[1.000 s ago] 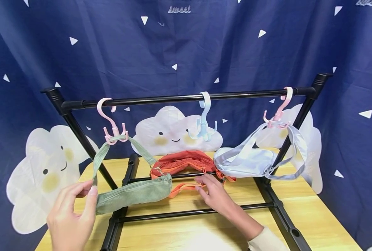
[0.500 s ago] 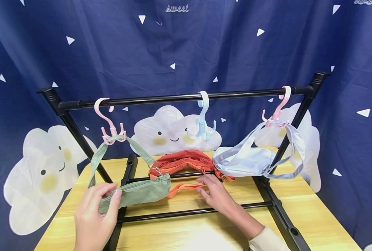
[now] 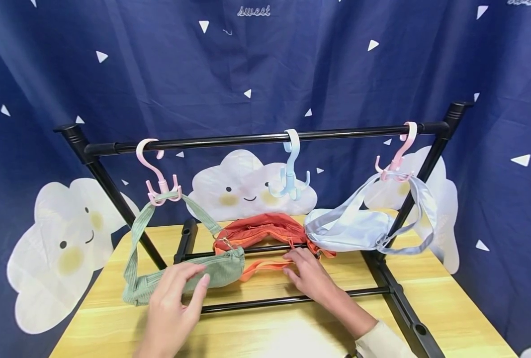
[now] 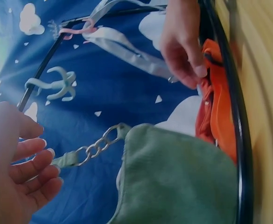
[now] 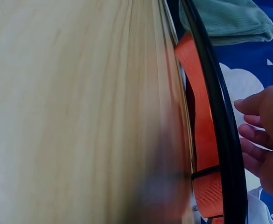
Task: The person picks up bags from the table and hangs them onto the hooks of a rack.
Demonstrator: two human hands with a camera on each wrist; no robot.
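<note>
In the head view a green corduroy bag [image 3: 221, 271] hangs by its strap from the left pink hook [image 3: 163, 191]. My left hand [image 3: 173, 298] is in front of this bag, thumb and fingers apart, with nothing held. The left wrist view shows its fingers loosely bent beside the bag's chain. A red bag [image 3: 261, 228] with an orange strap [image 3: 265, 266] lies at the back of the table. My right hand [image 3: 310, 273] reaches to the red bag's front right, fingers loosely bent; whether the fingertips touch it cannot be told.
A black rack carries a top bar [image 3: 229, 141] and a low front bar [image 3: 274, 302]. A light blue hook [image 3: 291, 174] hangs in the middle. At right, a pale blue bag [image 3: 350, 231] has its strap on another pink hook [image 3: 397, 161]. Blue curtains [image 3: 265, 64] surround the table [image 3: 444, 298].
My left hand has left the green strap and moved right across the bag's front. The bag's left end now shows uncovered. My right hand has stayed nearly still.
</note>
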